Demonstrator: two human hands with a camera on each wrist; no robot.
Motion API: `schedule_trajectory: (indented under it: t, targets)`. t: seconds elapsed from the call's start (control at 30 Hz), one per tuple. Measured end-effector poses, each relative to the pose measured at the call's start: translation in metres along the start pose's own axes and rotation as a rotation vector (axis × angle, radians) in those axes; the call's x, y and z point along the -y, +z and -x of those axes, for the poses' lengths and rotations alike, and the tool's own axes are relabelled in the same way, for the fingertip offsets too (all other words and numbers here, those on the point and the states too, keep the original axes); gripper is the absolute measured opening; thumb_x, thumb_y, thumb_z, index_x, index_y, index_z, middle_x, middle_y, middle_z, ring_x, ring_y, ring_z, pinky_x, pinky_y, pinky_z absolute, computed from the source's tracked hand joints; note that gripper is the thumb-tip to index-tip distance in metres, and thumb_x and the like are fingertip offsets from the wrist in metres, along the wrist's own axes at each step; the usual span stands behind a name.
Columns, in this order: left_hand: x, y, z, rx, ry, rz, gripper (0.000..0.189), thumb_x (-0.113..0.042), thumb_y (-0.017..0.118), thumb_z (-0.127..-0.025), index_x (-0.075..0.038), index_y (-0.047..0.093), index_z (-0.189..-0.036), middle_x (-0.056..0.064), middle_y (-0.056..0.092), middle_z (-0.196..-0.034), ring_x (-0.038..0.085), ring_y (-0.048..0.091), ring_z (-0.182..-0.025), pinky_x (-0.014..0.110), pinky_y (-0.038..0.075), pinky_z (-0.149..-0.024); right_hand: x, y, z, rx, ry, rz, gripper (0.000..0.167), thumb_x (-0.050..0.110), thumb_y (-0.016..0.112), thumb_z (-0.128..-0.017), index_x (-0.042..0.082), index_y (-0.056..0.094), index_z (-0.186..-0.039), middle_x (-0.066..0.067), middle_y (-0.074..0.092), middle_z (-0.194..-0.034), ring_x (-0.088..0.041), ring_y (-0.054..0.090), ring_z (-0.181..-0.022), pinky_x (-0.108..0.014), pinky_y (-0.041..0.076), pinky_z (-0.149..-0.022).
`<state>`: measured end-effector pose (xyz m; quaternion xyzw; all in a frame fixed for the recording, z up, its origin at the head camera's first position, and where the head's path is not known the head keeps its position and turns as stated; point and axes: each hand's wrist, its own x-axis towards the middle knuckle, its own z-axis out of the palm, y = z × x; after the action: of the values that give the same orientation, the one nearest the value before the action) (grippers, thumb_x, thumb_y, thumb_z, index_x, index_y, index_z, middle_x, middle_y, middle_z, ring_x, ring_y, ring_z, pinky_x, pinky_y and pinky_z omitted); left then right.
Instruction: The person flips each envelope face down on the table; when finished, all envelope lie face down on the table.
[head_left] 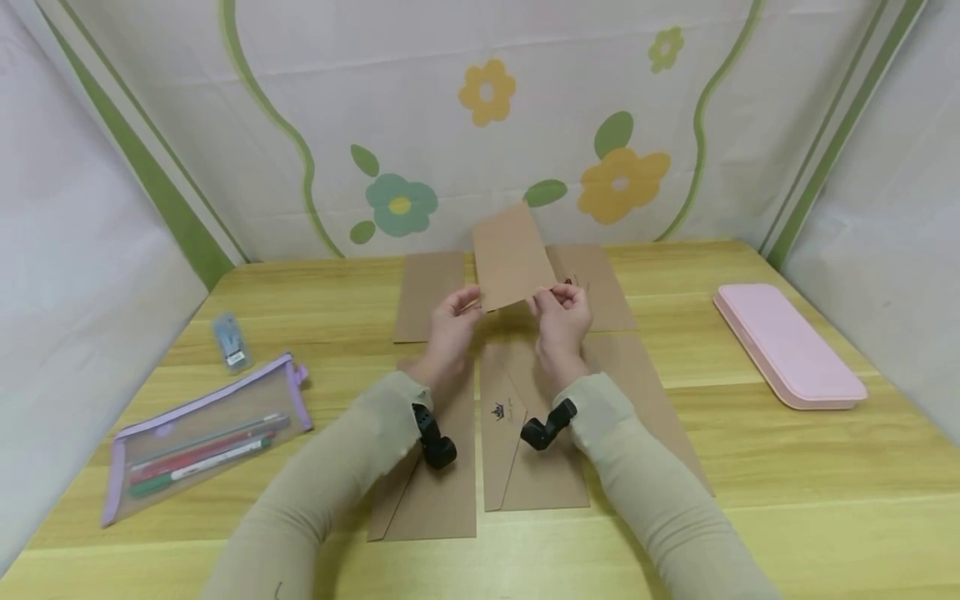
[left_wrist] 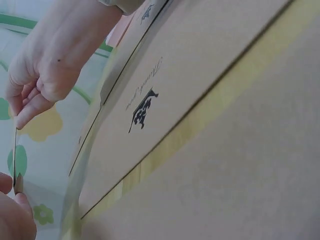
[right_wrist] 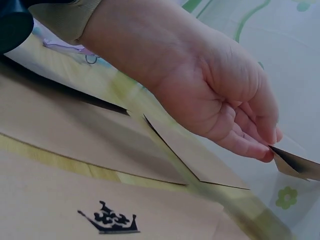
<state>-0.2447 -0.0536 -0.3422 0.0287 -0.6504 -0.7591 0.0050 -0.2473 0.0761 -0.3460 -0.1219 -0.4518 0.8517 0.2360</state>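
A plain brown kraft envelope [head_left: 513, 260] is held up over the back of the table, tilted, between both hands. My left hand [head_left: 452, 329] pinches its near left corner between thumb and fingers. At the near right corner my right hand [head_left: 562, 325] pinches it the same way. The left wrist view shows the envelope almost edge-on. Below the hands lie several more kraft envelopes: one at front left [head_left: 446, 492], a middle one [head_left: 536, 475] with a crown print and small lettering, one at right [head_left: 648, 387], and two behind, left [head_left: 429, 292] and right [head_left: 600, 292].
On the left lie a mesh pencil pouch [head_left: 206, 400] with purple trim, pens inside, and a small bluish translucent item [head_left: 232, 342]. A pink case [head_left: 791, 343] sits at right. White flowered cloth [head_left: 480, 167] hangs right behind the table.
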Motion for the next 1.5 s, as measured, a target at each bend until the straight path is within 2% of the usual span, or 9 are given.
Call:
schedule_trajectory:
  t: [0.13,0.27,0.37,0.5,0.57,0.77,0.93,1.2,1.5]
  targets:
    - [-0.001,0.000,0.000,-0.021,-0.005,0.005,0.039,0.010,0.055,-0.083,-0.003,0.056,-0.120,0.009,0.055,-0.126,0.022,0.052,-0.115,0.030,0.044,-0.097,-0.002,-0.003,-0.001,0.007,0.026,0.001,0.033,-0.017,0.057,-0.074,0.007,0.049,-0.095,0.000,0.041,-0.075,-0.010,0.045,-0.066,-0.020,0.053,-0.063]
    - [0.000,-0.002,-0.002,-0.048,0.012,0.008,0.037,0.010,0.056,-0.083,-0.002,0.057,-0.117,0.009,0.055,-0.123,0.022,0.053,-0.112,0.029,0.045,-0.095,-0.002,-0.010,-0.004,0.068,0.077,0.060,0.047,-0.017,0.057,-0.075,0.002,0.053,-0.119,0.001,0.038,-0.074,-0.007,0.045,-0.067,-0.020,0.054,-0.068]
    - [0.000,-0.003,-0.003,-0.060,0.025,0.005,0.037,0.011,0.057,-0.082,-0.001,0.057,-0.116,0.010,0.056,-0.122,0.021,0.054,-0.110,0.029,0.046,-0.094,0.000,-0.018,-0.009,0.169,0.103,0.216,0.055,-0.012,0.059,-0.078,0.001,0.049,-0.130,0.002,0.044,-0.074,-0.005,0.052,-0.066,-0.018,0.053,-0.070]
    - [0.001,-0.005,-0.006,-0.064,0.031,-0.010,0.037,0.013,0.057,-0.081,0.000,0.058,-0.115,0.011,0.057,-0.120,0.020,0.054,-0.106,0.029,0.046,-0.092,0.006,-0.028,-0.016,0.315,0.117,0.446,0.058,-0.006,0.062,-0.081,0.004,0.044,-0.136,0.002,0.049,-0.073,-0.005,0.058,-0.064,-0.017,0.053,-0.069]
    - [0.001,-0.005,-0.006,-0.063,0.026,-0.025,0.038,0.013,0.057,-0.081,-0.001,0.059,-0.116,0.011,0.058,-0.120,0.020,0.055,-0.105,0.029,0.047,-0.092,0.010,-0.032,-0.019,0.365,0.135,0.512,0.060,-0.004,0.063,-0.082,0.005,0.041,-0.137,0.002,0.048,-0.075,-0.005,0.059,-0.064,-0.017,0.053,-0.069]
    - [0.006,-0.006,-0.006,-0.023,-0.010,-0.094,0.041,0.013,0.055,-0.082,-0.002,0.057,-0.120,0.011,0.057,-0.124,0.023,0.053,-0.111,0.030,0.047,-0.093,0.016,-0.038,-0.024,0.427,0.208,0.731,0.064,0.002,0.065,-0.084,0.004,0.036,-0.141,-0.002,0.042,-0.083,-0.005,0.058,-0.065,-0.021,0.054,-0.071]
    - [0.012,-0.008,-0.007,-0.001,-0.071,-0.169,0.040,0.011,0.054,-0.085,-0.001,0.055,-0.123,0.012,0.055,-0.126,0.024,0.051,-0.113,0.032,0.045,-0.095,0.014,-0.040,-0.028,0.485,0.234,0.874,0.062,0.006,0.064,-0.086,0.003,0.035,-0.141,-0.007,0.046,-0.087,-0.007,0.060,-0.064,-0.022,0.055,-0.070]
    - [0.015,-0.010,-0.012,0.052,-0.105,-0.233,0.041,0.011,0.050,-0.088,0.001,0.050,-0.128,0.013,0.052,-0.129,0.025,0.050,-0.116,0.031,0.044,-0.097,0.009,-0.041,-0.032,0.478,0.302,0.863,0.062,0.005,0.063,-0.085,0.002,0.034,-0.140,-0.010,0.052,-0.091,-0.006,0.060,-0.057,-0.020,0.054,-0.063]
    - [0.016,-0.014,-0.014,0.058,-0.136,-0.331,0.041,0.011,0.050,-0.087,0.000,0.051,-0.127,0.013,0.052,-0.128,0.023,0.050,-0.115,0.031,0.045,-0.095,0.008,-0.041,-0.033,0.482,0.324,0.931,0.061,0.010,0.066,-0.084,0.004,0.039,-0.138,-0.004,0.058,-0.068,-0.006,0.055,-0.045,-0.019,0.051,-0.048]
